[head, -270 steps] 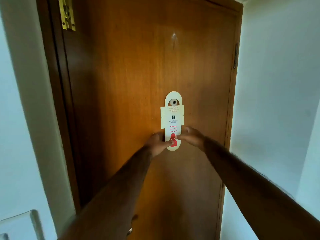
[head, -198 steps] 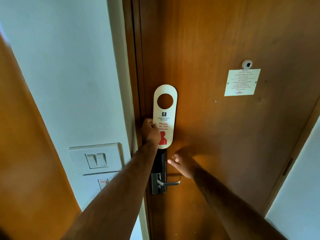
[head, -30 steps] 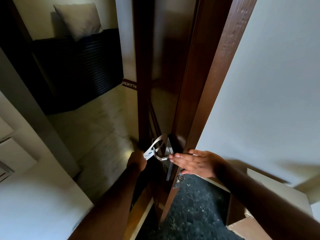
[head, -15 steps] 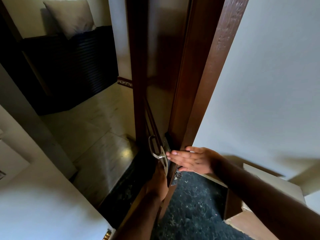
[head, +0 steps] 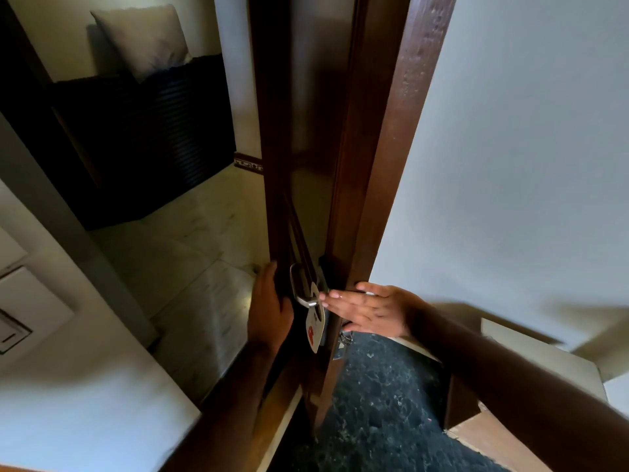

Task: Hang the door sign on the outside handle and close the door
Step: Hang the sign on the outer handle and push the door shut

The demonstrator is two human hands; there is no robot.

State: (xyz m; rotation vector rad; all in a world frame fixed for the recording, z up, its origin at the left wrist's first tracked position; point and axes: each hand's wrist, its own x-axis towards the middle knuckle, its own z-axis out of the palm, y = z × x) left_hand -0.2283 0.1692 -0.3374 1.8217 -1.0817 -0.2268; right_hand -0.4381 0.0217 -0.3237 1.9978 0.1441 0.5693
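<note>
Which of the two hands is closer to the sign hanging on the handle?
The right hand: its fingertips reach the door sign on the handle. The left hand rests apart, against the door.

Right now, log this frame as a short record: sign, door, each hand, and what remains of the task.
sign: door sign hangs from the metal lever handle, red print near its lower end
door: dark wooden door open, seen nearly edge-on
left hand: left hand open, flat beside the sign, holding nothing
right hand: right hand open, fingers extended toward the handle
remaining: closing the door
</note>
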